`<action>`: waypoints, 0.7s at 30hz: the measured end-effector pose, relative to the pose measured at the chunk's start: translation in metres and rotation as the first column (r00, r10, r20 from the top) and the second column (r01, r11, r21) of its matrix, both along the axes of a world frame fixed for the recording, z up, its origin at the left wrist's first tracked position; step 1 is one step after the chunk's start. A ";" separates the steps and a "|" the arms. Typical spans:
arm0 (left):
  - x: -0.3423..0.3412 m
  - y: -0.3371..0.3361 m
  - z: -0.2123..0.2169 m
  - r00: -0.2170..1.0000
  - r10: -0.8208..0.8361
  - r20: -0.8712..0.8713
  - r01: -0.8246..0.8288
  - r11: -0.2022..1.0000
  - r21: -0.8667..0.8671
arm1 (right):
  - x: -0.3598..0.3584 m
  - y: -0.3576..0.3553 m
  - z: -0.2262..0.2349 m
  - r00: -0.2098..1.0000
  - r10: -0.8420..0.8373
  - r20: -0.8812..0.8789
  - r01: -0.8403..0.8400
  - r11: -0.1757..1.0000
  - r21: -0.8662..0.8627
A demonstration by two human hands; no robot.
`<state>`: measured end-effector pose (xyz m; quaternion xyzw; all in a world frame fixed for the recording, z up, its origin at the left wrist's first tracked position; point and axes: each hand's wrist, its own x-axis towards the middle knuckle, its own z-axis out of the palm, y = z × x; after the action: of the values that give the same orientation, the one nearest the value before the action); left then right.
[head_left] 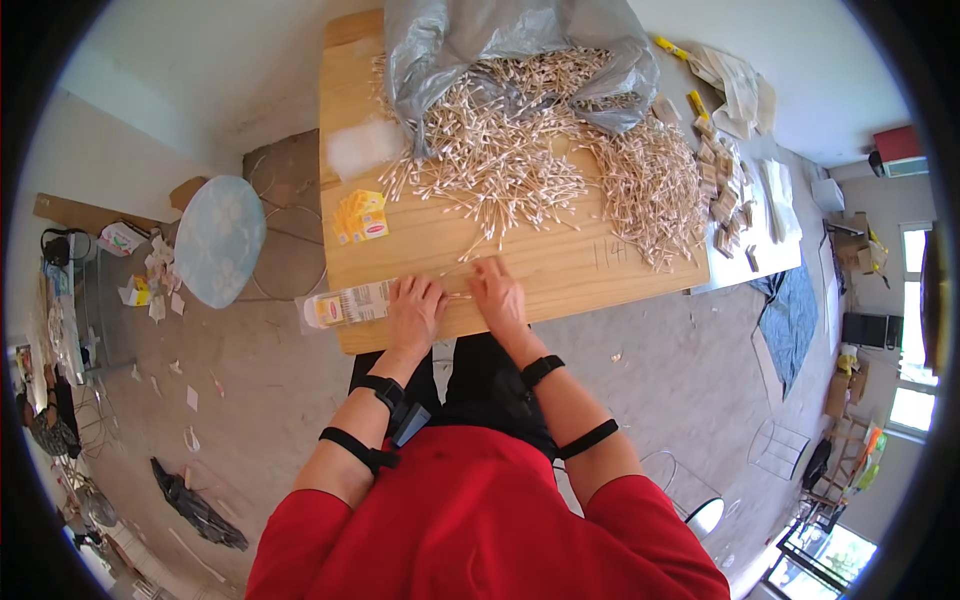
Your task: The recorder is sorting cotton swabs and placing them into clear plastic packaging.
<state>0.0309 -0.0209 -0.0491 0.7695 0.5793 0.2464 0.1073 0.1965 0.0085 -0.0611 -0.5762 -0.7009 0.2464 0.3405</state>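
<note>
My left hand (pixel 415 308) rests on a clear plastic packet (pixel 345 305) with a yellow end, lying at the near edge of the wooden table (pixel 560 265). My right hand (pixel 497 290) lies flat beside it, fingertips on a few loose cotton swabs (pixel 462 272) on the wood. A big heap of cotton swabs (pixel 500 160) spreads across the table's middle, spilling from a grey plastic bag (pixel 500 50) at the far end. Whether either hand pinches swabs is hidden under the fingers.
A small yellow box (pixel 361 215) and a white tuft of cotton (pixel 360 148) sit left of the heap. Small filled packets (pixel 722 175) pile at the right edge. A round pale blue stool (pixel 220 240) stands left of the table. Litter lies on the floor.
</note>
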 end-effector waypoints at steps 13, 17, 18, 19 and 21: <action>-0.003 -0.024 -0.017 0.994 -0.011 0.113 0.013 1.000 -0.018 | -0.022 0.046 0.007 0.949 -0.252 0.190 0.285 0.943 -0.175; -0.005 -0.022 -0.020 0.990 -0.016 0.138 0.028 0.996 -0.082 | -0.024 0.051 0.007 0.995 0.007 0.102 -0.001 0.998 -0.057; -0.004 -0.022 -0.021 0.990 -0.011 0.139 0.021 0.997 -0.073 | -0.021 0.039 0.001 0.984 0.130 0.119 -0.124 0.991 -0.057; -0.006 -0.025 -0.021 0.990 -0.005 0.141 0.014 0.998 -0.065 | -0.017 0.026 -0.003 0.958 0.252 0.137 -0.245 0.968 -0.062; -0.008 -0.026 -0.020 0.986 0.001 0.166 0.008 0.999 -0.052 | -0.010 0.004 -0.002 0.969 0.224 0.105 -0.211 0.970 -0.119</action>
<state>0.0233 -0.0470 -0.0691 0.7442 0.5733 0.2943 0.1758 0.1866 0.0123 -0.0629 -0.5268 -0.7646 0.2851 0.2381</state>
